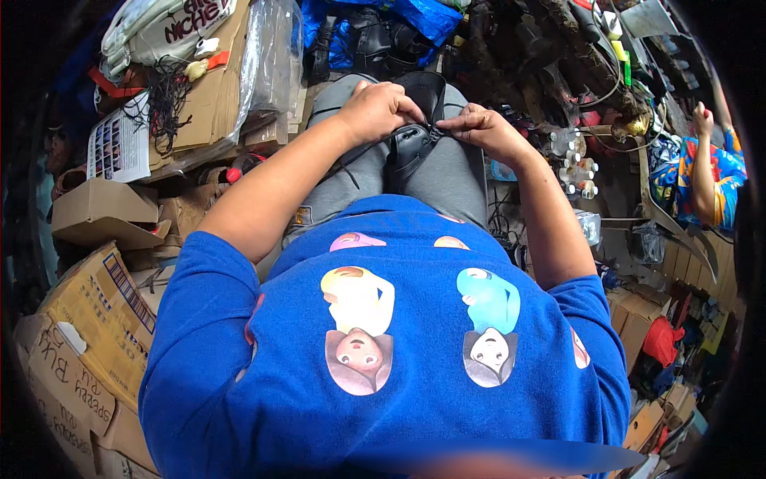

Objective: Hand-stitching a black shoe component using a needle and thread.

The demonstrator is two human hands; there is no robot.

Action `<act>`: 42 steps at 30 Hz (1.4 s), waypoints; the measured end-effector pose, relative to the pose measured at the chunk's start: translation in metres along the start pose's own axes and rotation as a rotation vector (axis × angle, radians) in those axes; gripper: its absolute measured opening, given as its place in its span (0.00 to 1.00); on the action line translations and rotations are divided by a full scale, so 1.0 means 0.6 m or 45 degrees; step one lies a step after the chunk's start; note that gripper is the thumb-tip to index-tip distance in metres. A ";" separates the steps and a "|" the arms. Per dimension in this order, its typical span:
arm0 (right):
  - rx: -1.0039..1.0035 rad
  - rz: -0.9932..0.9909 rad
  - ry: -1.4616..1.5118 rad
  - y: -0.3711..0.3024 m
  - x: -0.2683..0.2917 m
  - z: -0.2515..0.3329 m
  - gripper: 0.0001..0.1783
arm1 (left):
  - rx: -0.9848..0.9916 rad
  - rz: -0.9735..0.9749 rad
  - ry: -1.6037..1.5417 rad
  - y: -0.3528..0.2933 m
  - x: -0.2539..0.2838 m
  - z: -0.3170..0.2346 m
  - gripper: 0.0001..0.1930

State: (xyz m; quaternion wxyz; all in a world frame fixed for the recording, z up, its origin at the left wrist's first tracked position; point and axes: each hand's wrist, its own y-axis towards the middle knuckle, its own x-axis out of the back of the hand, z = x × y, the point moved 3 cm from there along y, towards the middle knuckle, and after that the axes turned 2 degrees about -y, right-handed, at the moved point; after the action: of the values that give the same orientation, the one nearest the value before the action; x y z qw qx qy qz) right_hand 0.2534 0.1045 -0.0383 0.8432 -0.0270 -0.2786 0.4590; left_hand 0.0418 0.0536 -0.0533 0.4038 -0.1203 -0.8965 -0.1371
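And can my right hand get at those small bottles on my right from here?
Probably yes: nothing visible blocks the sideways path from your right hand to the small bottles, though its fingers are occupied at the black shoe, and how far down the bottles sit is unclear.

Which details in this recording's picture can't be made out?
- Head view: what the left hand and right hand pinch; fingers cover it, and it's too small.
- Head view: the black shoe's sole; it faces away from the camera.
- Head view: the other person at right; the dark rim cuts them off.
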 end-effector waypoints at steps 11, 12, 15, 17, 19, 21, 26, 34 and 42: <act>-0.010 -0.179 -0.079 -0.029 -0.023 0.022 0.20 | 0.023 0.002 -0.036 -0.026 0.021 -0.028 0.13; -0.073 -0.211 -0.008 -0.030 -0.026 0.024 0.19 | 0.134 0.013 -0.167 -0.029 0.016 -0.021 0.12; -0.089 -0.229 0.138 -0.021 -0.036 0.009 0.18 | 0.260 0.049 -0.251 -0.027 0.002 -0.013 0.12; -0.061 -0.268 0.235 -0.018 -0.041 0.013 0.17 | 0.287 0.074 -0.208 -0.022 0.000 -0.017 0.11; -0.031 -0.309 0.332 -0.017 -0.042 0.012 0.16 | 0.446 0.119 -0.265 -0.015 -0.003 -0.017 0.10; -0.091 -0.326 0.333 -0.013 -0.042 0.003 0.14 | 0.462 0.129 -0.207 -0.008 -0.007 -0.021 0.09; -0.102 -0.353 0.310 -0.002 -0.036 0.006 0.11 | 0.496 0.132 -0.269 0.009 -0.021 -0.027 0.06; 0.008 -0.277 0.321 0.002 -0.015 -0.007 0.08 | 0.193 0.025 -0.315 0.002 0.001 -0.019 0.06; 0.083 -0.399 0.034 -0.045 -0.012 -0.033 0.08 | 0.240 0.344 -0.155 0.005 0.032 -0.050 0.07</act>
State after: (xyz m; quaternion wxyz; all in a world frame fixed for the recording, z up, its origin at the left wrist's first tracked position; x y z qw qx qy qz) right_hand 0.2806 0.0873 -0.0501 0.9086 0.0381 -0.2531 0.3301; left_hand 0.0514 0.0482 -0.0192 0.3730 -0.2093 -0.9039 0.0107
